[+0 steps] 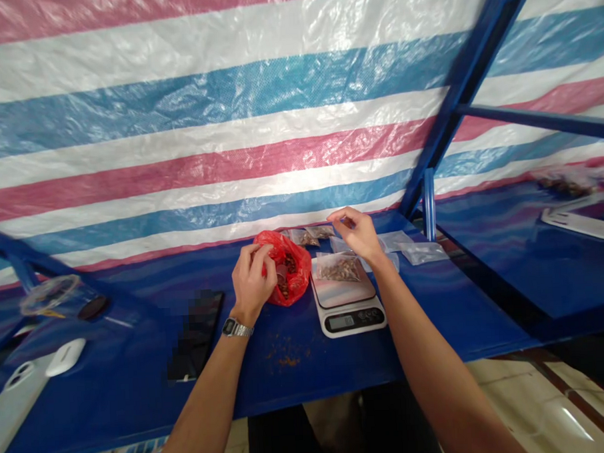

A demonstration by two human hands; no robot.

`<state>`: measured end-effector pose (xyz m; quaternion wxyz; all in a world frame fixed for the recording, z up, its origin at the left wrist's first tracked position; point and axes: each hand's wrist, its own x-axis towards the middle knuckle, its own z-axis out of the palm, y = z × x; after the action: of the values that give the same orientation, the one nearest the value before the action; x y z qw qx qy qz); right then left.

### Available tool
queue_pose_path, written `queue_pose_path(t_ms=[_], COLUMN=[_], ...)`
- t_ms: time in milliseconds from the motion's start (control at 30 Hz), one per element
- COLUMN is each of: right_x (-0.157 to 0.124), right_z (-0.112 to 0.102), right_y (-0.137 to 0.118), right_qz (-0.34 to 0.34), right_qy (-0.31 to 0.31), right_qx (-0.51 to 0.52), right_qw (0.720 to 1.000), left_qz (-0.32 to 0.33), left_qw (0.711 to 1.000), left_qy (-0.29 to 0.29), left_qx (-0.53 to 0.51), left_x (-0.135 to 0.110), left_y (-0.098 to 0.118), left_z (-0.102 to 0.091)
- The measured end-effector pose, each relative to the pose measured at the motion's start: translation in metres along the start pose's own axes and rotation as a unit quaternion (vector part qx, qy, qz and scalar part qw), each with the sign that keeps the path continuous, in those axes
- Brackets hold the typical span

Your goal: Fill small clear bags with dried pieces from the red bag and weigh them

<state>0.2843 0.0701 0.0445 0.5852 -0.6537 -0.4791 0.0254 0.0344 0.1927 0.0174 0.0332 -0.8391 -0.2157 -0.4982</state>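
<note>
My left hand (251, 275), with a metal watch at its wrist, grips the rim of an open red plastic bag (301, 278). Small brown pieces and what looks like a scoop show inside, partly covered by my fingers. To its right stands a white digital scale (353, 321). A clear plastic bag (340, 270) of brown pieces lies on the scale's plate. Above and beyond the scale, my right hand (355, 232) is closed in a pinch, with a small brown bit between the fingers that I cannot make out. Filled clear bags (302, 237) lie behind the red bag.
Flat clear bags (424, 252) lie right of the scale. Brown crumbs (288, 360) are scattered in front. Leftward are a black phone (199, 334), a white case (66, 357), a pale phone (22, 399) and a clear cup (52, 295). A blue metal post (461, 92) slants up at right.
</note>
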Motion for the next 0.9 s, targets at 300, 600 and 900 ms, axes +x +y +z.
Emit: queue_pose_path(t_ms=[300,600,900], right_x=[-0.001,0.0,-0.003], right_z=[-0.003,-0.007,-0.011], right_y=[-0.013,-0.019,-0.012], right_qz=[-0.088,-0.088,0.002], right_qy=[-0.017,-0.028,-0.181], right_qx=[-0.112,-0.097,-0.116], right_qw=[0.99,0.991,0.977], left_qz=[0.026,0.036,0.053], left_qw=[1.0,0.999,0.998], left_qy=[0.012,0.026,0.018], left_qx=[0.012,0.003,-0.033], left_x=[0.005,0.008,0.012], left_y=[-0.007,-0.007,0.005], left_z=[-0.006,-0.009,-0.015])
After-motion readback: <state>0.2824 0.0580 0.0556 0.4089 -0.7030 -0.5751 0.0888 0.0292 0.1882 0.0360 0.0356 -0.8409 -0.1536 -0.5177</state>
